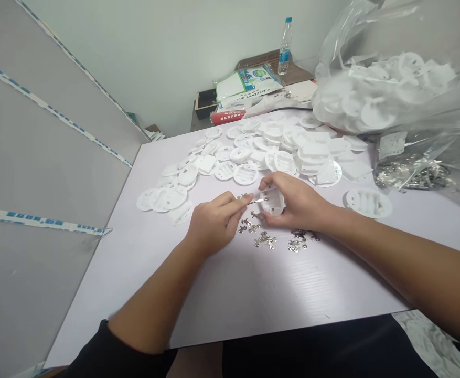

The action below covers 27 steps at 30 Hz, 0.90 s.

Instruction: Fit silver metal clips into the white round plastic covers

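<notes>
My right hand [298,202] is curled round the rim of a white round plastic case [275,202], whose slotted inner side faces left. Small metal pieces show inside the case. Pinched between the fingers of my left hand [216,223] is a thin, shiny metal tool [257,201]; its tip reaches the case's inner side, and its exact kind is hard to make out. Below both hands, small silvery metal contacts [265,240] lie loose on the table, with another cluster of metal contacts [297,245] under my right wrist.
Many white plastic cases [245,173] are heaped across the table [198,315]. One case [368,203] lies apart at right. Clear bags hold more white cases [355,107] and metal parts [410,173]. A water bottle [285,47] stands behind. A grey partition [36,157] borders the left.
</notes>
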Available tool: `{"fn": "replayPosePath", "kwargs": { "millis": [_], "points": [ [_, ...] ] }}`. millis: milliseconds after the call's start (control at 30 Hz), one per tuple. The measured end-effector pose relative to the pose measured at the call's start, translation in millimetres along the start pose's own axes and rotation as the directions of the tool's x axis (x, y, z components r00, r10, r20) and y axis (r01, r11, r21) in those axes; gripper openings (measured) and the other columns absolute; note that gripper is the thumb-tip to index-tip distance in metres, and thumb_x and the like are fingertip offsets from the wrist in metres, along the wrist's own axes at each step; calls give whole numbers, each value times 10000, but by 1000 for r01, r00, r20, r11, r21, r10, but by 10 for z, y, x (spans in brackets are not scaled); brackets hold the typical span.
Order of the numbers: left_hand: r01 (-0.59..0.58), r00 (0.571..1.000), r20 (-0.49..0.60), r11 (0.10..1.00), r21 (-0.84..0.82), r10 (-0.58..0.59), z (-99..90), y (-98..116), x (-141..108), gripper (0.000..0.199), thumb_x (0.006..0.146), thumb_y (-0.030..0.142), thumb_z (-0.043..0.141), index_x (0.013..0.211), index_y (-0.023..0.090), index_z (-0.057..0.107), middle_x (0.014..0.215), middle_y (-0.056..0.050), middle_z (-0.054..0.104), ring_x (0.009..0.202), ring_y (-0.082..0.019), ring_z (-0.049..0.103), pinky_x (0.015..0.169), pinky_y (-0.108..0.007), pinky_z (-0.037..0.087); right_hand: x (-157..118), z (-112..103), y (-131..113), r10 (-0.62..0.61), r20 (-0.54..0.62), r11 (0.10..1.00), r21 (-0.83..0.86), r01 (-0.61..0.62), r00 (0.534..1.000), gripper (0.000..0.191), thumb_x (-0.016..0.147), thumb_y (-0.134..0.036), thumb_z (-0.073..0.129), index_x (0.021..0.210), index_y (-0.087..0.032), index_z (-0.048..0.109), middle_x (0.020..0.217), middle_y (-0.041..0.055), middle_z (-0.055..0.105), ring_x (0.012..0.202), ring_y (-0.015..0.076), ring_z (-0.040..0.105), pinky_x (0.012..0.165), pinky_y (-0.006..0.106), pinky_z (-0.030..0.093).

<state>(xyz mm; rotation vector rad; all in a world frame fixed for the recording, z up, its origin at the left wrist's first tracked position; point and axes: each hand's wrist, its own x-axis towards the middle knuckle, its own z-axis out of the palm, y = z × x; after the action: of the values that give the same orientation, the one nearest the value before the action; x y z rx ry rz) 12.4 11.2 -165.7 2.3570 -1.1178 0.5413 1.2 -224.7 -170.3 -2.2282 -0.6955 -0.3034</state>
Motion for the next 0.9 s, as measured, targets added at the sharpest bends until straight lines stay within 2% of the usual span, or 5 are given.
{"fn": "replayPosePath", "kwargs": {
  "millis": [133,267,400,667,900],
  "points": [
    [98,983,-124,959,-266,-135,1,102,50,256,911,230,707,1166,216,722,818,-7,597,667,-99,541,555,-223,452,12,-83,-187,224,-60,947,250,-203,973,558,736,-485,801,1140,-232,511,1107,82,655,926,255,641,743,356,495],
    [10,975,-195,904,-428,-104,23,154,77,203,874,212,752,1076,227,730,907,-27,599,707,-98,563,562,-219,471,18,-11,-363,404,149,707,575,-412,903,691,738,-767,710,1128,-250,472,827,11,641,680,190,603,599,308,445],
    [1,974,-185,818,-575,-132,2,151,79,23,885,210,725,905,202,716,917,-47,655,749,-123,626,609,-244,507,32,83,-409,322,264,562,720,-408,909,719,731,-876,613,1020,-228,496,861,36,646,774,187,626,721,340,514],
    [367,868,184,346,-864,-461,-68,175,64,345,766,471,840,786,162,688,550,46,473,434,-42,329,420,-209,304,20,110,-360,194,174,635,728,-259,965,513,924,-702,560,895,-190,566,749,23,626,668,143,614,633,293,517],
    [354,870,223,242,-904,-440,-51,152,30,254,749,358,873,826,164,729,585,24,546,482,-73,466,504,-232,453,25,165,-402,217,203,505,813,-288,955,500,931,-676,577,863,-181,579,715,11,640,597,117,624,562,257,512]
  ]
}}
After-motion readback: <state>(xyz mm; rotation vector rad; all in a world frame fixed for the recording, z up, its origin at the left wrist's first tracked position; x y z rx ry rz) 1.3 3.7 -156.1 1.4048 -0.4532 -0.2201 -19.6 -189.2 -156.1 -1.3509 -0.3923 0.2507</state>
